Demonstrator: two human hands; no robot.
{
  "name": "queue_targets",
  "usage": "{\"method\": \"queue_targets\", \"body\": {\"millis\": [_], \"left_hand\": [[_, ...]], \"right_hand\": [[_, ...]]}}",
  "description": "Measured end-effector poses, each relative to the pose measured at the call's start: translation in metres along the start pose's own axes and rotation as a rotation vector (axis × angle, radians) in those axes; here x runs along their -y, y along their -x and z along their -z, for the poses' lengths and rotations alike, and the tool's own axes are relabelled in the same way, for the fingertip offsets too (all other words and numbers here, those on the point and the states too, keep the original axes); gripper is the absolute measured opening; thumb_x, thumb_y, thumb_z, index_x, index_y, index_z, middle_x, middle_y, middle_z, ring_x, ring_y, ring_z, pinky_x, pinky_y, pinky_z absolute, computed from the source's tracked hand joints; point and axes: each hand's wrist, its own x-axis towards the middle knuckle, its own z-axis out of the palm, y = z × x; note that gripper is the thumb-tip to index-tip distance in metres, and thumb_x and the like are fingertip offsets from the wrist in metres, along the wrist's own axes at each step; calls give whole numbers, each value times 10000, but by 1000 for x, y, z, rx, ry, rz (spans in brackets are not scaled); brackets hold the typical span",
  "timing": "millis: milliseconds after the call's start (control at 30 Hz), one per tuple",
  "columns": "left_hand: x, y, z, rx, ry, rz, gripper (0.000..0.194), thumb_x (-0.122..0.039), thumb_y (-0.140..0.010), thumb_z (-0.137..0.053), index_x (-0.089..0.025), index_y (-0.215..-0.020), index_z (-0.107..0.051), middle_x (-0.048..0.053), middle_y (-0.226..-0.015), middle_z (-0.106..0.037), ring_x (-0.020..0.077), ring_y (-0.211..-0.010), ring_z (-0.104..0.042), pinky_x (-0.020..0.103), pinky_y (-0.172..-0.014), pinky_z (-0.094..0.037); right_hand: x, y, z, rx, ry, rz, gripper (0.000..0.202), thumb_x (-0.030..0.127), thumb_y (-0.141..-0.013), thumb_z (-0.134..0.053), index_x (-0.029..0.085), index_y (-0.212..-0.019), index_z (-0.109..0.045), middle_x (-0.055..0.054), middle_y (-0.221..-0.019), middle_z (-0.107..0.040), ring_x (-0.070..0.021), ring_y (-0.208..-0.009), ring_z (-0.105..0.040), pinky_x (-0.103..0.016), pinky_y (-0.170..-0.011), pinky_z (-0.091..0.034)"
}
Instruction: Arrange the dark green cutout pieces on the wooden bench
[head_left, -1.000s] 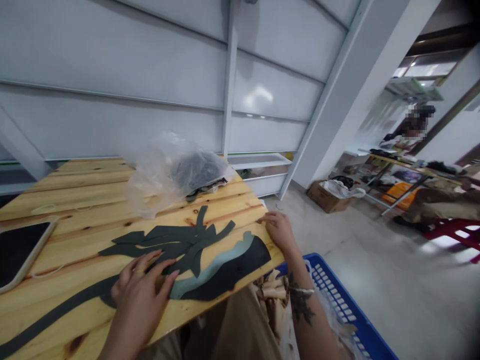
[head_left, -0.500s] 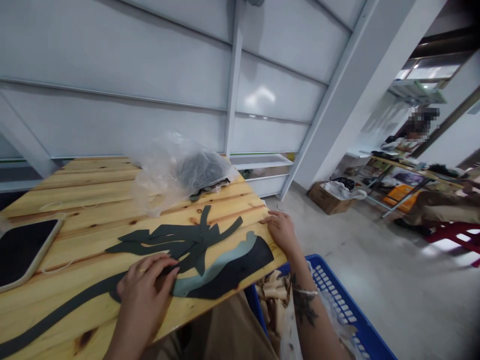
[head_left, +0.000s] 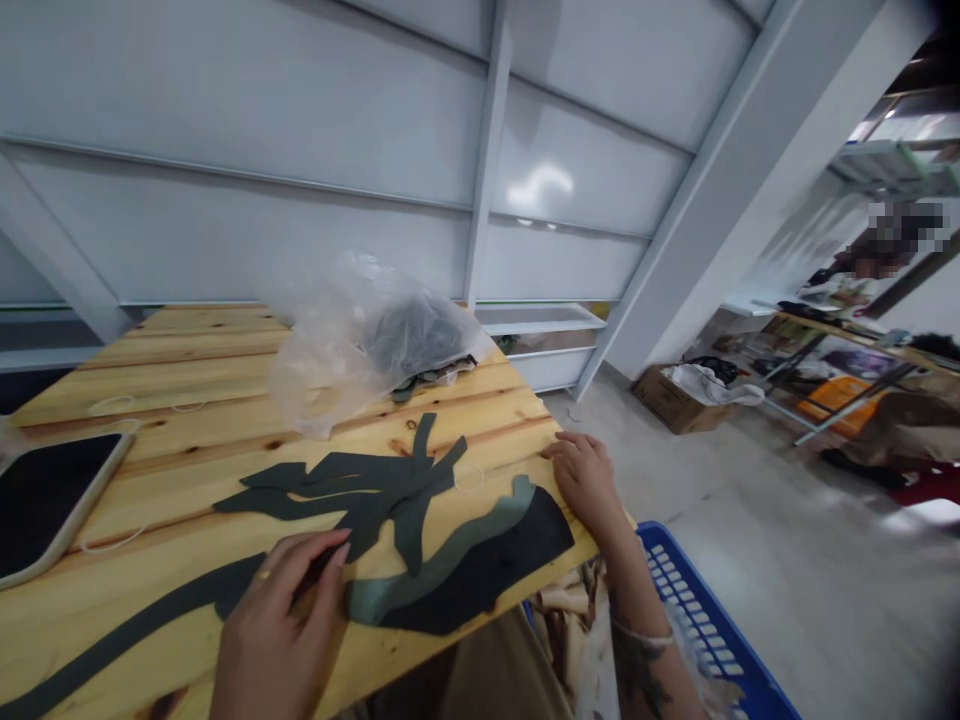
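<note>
My left hand [head_left: 289, 615] is over the near side of the wooden table, thumb and forefinger pinched on the near end of a dark green cut piece [head_left: 367, 525]. That piece lies in a loose overlapping pile of flat dark green pieces [head_left: 322, 500]. A long dark green strip [head_left: 142, 625] curves left from beneath the hand. To its right, a wavy grey-green piece [head_left: 450, 550] lies along a black piece [head_left: 487, 570] near the table edge. My right hand [head_left: 589, 485] rests at the right edge, fingers loosely bent and apart, with nothing seen in it.
A clear plastic bag [head_left: 322, 370] with dark pieces lies at the back of the table [head_left: 202, 370]. A phone [head_left: 60, 500] is at left. Below the right edge stands a blue basket [head_left: 690, 600] with tan scraps. A cardboard box [head_left: 675, 400] sits on the floor; a person is beyond.
The right-hand strip of the green pile has shifted left, away from the wavy piece. My left hand has come slightly nearer me, still pinching. My right hand stays at the table edge.
</note>
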Motion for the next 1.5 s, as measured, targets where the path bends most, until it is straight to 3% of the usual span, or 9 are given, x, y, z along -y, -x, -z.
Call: {"method": "queue_targets", "body": {"millis": [167,533,867,1267,1500], "left_hand": [[4,-2,-3,13,-46,53,360,-618,-859,-538,-340,-1005,-716,-4,-990,-749,220,-830,-707,359,-786,-569],[6,-1,-4,30,-67,161,428,-671,-806,-563,-347,-1030,-729,-1,-850,-718,221,-725,-673,347,-692,-553],[6,-1,-2,2,-71,65,372,-616,-865,-522,-340,-1029,-711,12,-1019,-766,246,-839,-709,363,-711,-570],[8,2,-2,33,2,203,488,-669,-831,-524,-317,-1113,-712,18,-1145,-747,239,-1000,-711,362,-876,-585],[3,-2,-2,51,1,79,489,-721,-811,-544,-329,-977,-784,1,-1062,-787,245,-985,-738,359,-868,-602]], "right_hand": [[-10,-1,-5,-24,-10,57,356,194,-936,-419,221,-1086,-741,-77,-1281,-665,-246,-1271,-504,-436,-1123,-335],[-14,-2,-5,0,-15,71,353,197,-941,-416,230,-1026,-757,-67,-1257,-681,-249,-1252,-528,-437,-1119,-344],[-8,-2,-3,14,-73,71,373,134,-882,-407,220,-999,-751,-45,-1259,-686,-235,-1248,-526,-417,-1113,-358],[-14,-3,-9,3,-77,97,344,199,-927,-425,217,-1022,-755,-67,-1230,-704,-236,-1226,-564,-428,-1112,-366],[-15,-4,-7,-10,-130,49,344,253,-936,-430,229,-969,-772,-54,-1154,-727,-235,-1164,-602,-427,-1081,-394]]}}
